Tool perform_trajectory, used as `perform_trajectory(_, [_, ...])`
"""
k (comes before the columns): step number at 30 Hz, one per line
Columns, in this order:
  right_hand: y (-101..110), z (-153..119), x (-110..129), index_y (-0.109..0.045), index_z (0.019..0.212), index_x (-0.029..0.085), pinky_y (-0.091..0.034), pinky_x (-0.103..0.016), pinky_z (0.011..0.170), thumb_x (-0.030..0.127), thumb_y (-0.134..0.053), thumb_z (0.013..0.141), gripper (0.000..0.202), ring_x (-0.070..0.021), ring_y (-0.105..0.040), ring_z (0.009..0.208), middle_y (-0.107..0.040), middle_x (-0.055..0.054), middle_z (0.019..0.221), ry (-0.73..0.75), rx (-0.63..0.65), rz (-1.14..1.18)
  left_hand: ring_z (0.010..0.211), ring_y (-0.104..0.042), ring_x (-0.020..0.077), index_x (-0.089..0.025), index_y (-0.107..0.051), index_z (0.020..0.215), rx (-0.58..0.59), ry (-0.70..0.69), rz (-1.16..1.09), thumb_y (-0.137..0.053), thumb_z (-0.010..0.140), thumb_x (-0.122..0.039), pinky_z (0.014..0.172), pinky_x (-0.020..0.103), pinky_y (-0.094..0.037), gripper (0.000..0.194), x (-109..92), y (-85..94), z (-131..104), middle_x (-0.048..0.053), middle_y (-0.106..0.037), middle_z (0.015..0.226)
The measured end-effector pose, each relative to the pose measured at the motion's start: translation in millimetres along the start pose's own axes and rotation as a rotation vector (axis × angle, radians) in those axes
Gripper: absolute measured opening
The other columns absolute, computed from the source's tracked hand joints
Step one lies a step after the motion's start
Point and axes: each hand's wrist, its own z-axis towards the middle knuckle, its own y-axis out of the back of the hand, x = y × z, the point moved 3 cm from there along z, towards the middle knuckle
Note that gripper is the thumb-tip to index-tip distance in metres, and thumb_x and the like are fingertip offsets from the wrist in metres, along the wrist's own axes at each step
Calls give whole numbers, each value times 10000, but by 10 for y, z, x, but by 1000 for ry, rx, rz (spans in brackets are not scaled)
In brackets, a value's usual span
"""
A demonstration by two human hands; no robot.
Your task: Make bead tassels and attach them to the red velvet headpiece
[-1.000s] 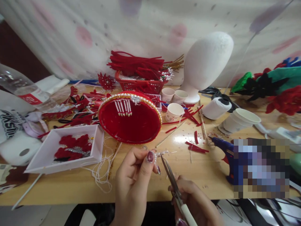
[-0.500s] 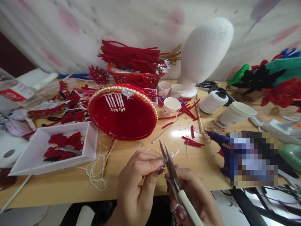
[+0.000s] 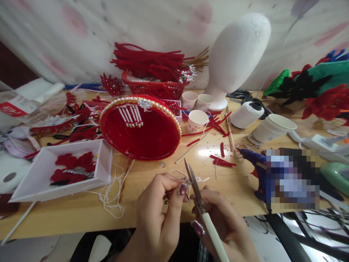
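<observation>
Head view, and the left hand (image 3: 160,214) has a fingertip grip on a small pale strand (image 3: 187,180), over the counter (image 3: 68,218), right by the parted scissors (image 3: 200,200); contact's too blurred to call! It looks feather-light, limp, easily dropped: pinch near the end. The right hand (image 3: 226,222) grasps those stiff, heavier scissors, best held by the white handle.

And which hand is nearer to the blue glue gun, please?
Right. The right hand is left of the blue glue gun, holding scissors; the left hand is farther left.
</observation>
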Motion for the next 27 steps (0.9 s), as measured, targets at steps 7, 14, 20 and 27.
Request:
perform_trajectory(7, [62, 62, 89, -588, 1189, 319, -495, -234, 625, 182, -664, 890, 338, -146, -562, 716, -548, 0, 860, 287, 31, -384, 452, -342, 49, -164, -620, 748, 209, 696, -479, -718, 846, -412, 443, 178, -268, 283, 80, -50, 93, -67, -448, 517])
perform_trajectory(14, [241, 177, 122, -539, 1324, 205, -540, -245, 627, 35, -544, 883, 473, -147, -554, 716, -494, -28, 914, 738, 36, -811, 343, -139, 4, -172, -510, 680, 628, 1233, -916, -697, 755, -238, 457, 180, -262, 212, 58, 0, 217, -155, -308, 412])
perform_trajectory(20, [316, 221, 105, -559, 1300, 184, -550, -229, 654, 49, -564, 897, 425, -138, -555, 746, -491, -39, 955, 771, 50, -851, 335, -170, 8, -176, -499, 701, 686, 1201, -900, -711, 782, -268, 459, 178, -280, 245, 70, -10, 223, -157, -317, 410])
perform_trajectory(27, [243, 253, 89, -586, 1220, 219, -508, -231, 593, 116, -672, 885, 361, -142, -532, 701, -532, -8, 838, 631, 38, -541, 485, -458, 58, -195, -569, 820, 449, 546, -342, -588, 966, -365, 481, 165, -368, 226, 104, 8, 151, -58, -547, 567])
